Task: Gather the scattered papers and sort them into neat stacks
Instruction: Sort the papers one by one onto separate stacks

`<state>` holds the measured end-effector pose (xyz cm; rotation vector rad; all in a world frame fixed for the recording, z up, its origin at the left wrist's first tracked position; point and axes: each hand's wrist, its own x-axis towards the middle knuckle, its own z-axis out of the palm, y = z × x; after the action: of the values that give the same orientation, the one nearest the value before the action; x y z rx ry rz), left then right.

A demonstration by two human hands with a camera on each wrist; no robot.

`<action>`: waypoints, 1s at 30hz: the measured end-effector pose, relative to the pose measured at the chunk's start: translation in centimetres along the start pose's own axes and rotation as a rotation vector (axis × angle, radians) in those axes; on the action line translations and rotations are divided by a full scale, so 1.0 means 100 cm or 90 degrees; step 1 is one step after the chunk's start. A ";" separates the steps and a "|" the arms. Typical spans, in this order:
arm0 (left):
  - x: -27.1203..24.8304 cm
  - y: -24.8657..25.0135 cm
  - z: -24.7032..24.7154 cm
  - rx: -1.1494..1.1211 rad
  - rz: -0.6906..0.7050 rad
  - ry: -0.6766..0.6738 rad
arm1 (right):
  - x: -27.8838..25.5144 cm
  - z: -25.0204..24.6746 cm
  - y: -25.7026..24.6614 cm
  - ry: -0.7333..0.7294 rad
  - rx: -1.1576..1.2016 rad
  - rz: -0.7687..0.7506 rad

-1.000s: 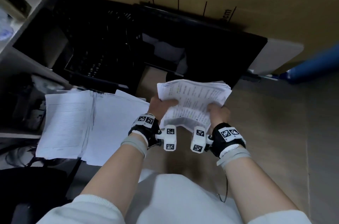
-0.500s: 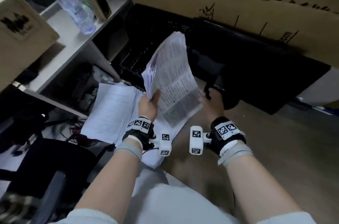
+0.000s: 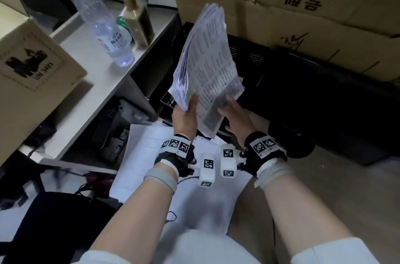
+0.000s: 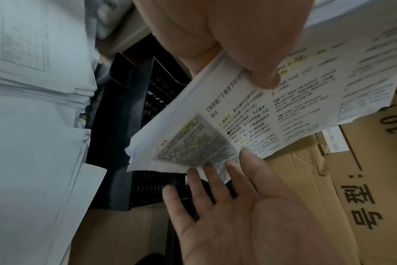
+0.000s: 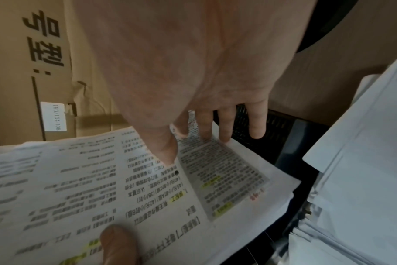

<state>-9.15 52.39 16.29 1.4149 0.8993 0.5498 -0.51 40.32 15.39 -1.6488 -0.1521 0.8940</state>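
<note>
A thick bundle of printed papers point(image 3: 207, 62) with yellow highlights stands tilted upright in front of me. My left hand point(image 3: 186, 116) grips its lower left edge, the thumb point(image 4: 261, 77) pressing on the front page and the other fingers hidden behind. My right hand point(image 3: 233, 112) is flat, its straight fingers point(image 4: 215, 175) touching the bundle's lower right corner and its thumb point(image 5: 168, 152) resting on the page. Below my wrists a spread pile of white sheets point(image 3: 147, 155) lies on the floor; it also shows in the wrist views point(image 4: 34, 125) point(image 5: 363, 161).
A grey desk point(image 3: 91, 73) at left carries a clear water bottle point(image 3: 101, 21), a dark glass bottle point(image 3: 138, 23) and a cardboard box point(image 3: 32, 64). Large cardboard boxes point(image 3: 303, 15) stand behind black trays point(image 3: 313, 95). A black chair point(image 3: 54, 220) is at lower left.
The bundle has swung from lying flat between both gripping hands to standing upright. My right hand has let go and now only touches its edge. My view has turned towards the desk.
</note>
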 end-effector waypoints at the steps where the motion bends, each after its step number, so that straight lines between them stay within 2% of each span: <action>1: 0.005 -0.002 -0.001 -0.019 -0.003 -0.015 | 0.008 0.002 -0.002 0.004 0.004 0.001; 6: 0.017 -0.009 0.005 -0.021 -0.024 -0.075 | 0.021 0.002 -0.013 0.005 0.050 0.008; 10: 0.020 -0.008 0.026 0.019 -0.034 -0.145 | 0.018 -0.009 -0.017 0.052 0.069 0.015; 17: 0.040 -0.010 0.067 0.033 0.007 -0.064 | 0.002 -0.049 -0.028 0.113 0.093 0.020; 22: 0.029 -0.024 0.084 0.155 0.044 -0.145 | -0.011 -0.071 -0.008 0.132 0.071 0.061; 25: 0.025 -0.035 0.089 0.214 0.009 -0.130 | -0.017 -0.075 0.003 0.128 0.066 0.075; 28: 0.022 -0.035 0.093 0.120 0.009 -0.067 | -0.018 -0.078 0.010 0.128 0.064 0.088; 30: 0.026 -0.035 0.101 0.068 0.034 -0.065 | -0.020 -0.081 0.012 0.133 0.064 0.094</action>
<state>-0.20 48.02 11.53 1.5534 0.8219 0.4709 2.69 32.52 15.31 -1.6634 0.1586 0.8194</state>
